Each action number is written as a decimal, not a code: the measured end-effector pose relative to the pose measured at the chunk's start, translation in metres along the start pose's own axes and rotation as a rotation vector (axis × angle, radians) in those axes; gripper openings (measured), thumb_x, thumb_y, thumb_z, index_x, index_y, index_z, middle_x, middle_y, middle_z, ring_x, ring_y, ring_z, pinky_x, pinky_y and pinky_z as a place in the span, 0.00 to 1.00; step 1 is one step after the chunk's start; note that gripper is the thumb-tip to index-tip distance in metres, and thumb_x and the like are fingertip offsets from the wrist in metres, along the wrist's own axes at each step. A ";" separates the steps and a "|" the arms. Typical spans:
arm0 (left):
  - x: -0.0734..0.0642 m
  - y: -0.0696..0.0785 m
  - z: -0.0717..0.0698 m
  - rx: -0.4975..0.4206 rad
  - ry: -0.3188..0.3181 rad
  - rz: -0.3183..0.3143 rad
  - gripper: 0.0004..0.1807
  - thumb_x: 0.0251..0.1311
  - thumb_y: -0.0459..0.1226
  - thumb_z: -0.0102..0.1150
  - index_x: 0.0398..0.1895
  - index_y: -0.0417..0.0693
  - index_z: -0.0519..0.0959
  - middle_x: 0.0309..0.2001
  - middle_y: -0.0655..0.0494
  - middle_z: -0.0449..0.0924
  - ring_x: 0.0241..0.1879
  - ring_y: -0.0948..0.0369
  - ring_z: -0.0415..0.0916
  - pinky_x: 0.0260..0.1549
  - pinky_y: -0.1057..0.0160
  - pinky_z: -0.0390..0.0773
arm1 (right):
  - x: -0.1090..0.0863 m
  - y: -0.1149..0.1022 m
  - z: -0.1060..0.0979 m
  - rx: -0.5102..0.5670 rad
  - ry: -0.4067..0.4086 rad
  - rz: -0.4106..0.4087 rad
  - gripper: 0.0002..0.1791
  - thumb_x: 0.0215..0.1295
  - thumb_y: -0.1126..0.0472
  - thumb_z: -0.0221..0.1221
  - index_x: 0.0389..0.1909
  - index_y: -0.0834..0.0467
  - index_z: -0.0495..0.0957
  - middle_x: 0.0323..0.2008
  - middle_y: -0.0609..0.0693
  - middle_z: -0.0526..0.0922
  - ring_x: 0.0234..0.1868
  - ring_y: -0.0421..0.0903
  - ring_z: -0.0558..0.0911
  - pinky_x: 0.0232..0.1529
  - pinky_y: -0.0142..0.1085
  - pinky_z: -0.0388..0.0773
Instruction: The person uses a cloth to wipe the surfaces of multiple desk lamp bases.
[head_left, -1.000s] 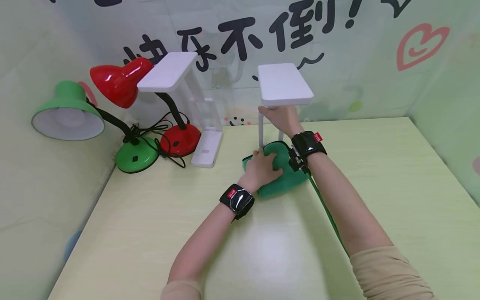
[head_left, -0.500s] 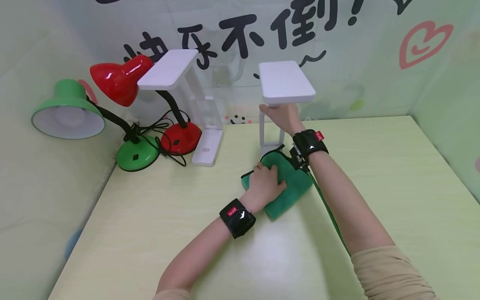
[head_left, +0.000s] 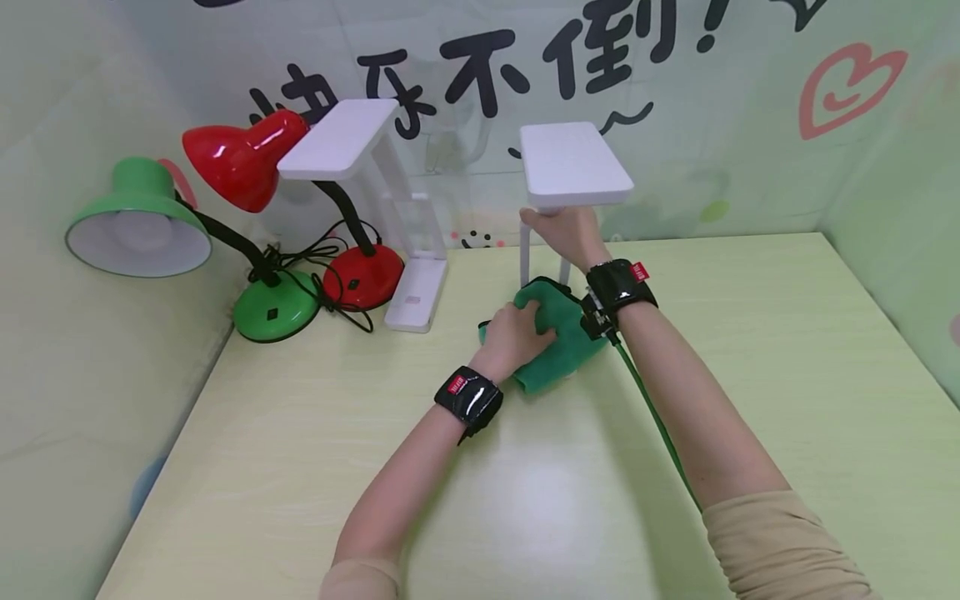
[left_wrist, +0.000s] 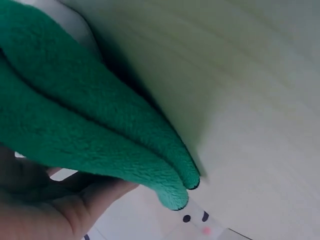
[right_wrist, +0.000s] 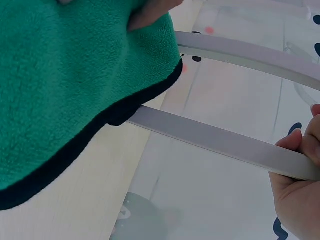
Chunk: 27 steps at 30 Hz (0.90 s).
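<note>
Clutching fuzzy green cloth (head_left: 573, 336), left hand (head_left: 512, 337) curls — right hand (head_left: 570, 235) grips slim white lamp (head_left: 576, 163).

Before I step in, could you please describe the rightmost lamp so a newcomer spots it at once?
Follow the pale table to the wall behind it. Right of the red lamp and the other white lamp is a white lamp with two slim posts. Unlike its neighbours, it is held by the right hand, with a green cloth under the left hand at its lower end.
</note>
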<state>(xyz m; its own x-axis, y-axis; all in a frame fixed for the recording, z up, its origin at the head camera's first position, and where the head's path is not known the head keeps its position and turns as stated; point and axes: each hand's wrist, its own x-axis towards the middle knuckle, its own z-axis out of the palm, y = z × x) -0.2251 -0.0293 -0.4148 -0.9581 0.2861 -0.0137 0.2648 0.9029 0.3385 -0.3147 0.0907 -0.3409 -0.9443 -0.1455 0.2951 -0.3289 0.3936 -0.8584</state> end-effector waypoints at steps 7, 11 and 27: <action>-0.018 0.014 0.001 0.152 -0.011 0.030 0.26 0.64 0.47 0.52 0.58 0.37 0.71 0.25 0.49 0.78 0.30 0.54 0.80 0.26 0.62 0.79 | 0.000 0.000 0.001 -0.009 -0.008 -0.003 0.22 0.62 0.60 0.60 0.54 0.63 0.69 0.48 0.58 0.75 0.48 0.48 0.72 0.54 0.45 0.71; -0.026 0.026 -0.002 0.237 -0.087 0.042 0.28 0.65 0.47 0.50 0.60 0.35 0.69 0.25 0.50 0.81 0.27 0.57 0.81 0.30 0.62 0.79 | 0.001 0.001 0.001 -0.003 -0.008 -0.014 0.22 0.61 0.61 0.60 0.54 0.64 0.68 0.48 0.59 0.74 0.48 0.49 0.72 0.54 0.45 0.70; 0.005 0.007 0.001 0.106 -0.036 -0.049 0.31 0.66 0.49 0.50 0.65 0.38 0.64 0.41 0.37 0.80 0.47 0.46 0.78 0.38 0.54 0.82 | 0.001 0.000 -0.001 -0.009 -0.011 0.002 0.20 0.62 0.58 0.60 0.52 0.63 0.69 0.46 0.58 0.75 0.47 0.49 0.73 0.52 0.45 0.71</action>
<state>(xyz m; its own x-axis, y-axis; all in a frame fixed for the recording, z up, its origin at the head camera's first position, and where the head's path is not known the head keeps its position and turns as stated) -0.2282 -0.0210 -0.4130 -0.9662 0.2503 -0.0619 0.2295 0.9443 0.2357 -0.3153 0.0917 -0.3404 -0.9448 -0.1547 0.2889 -0.3273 0.4023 -0.8550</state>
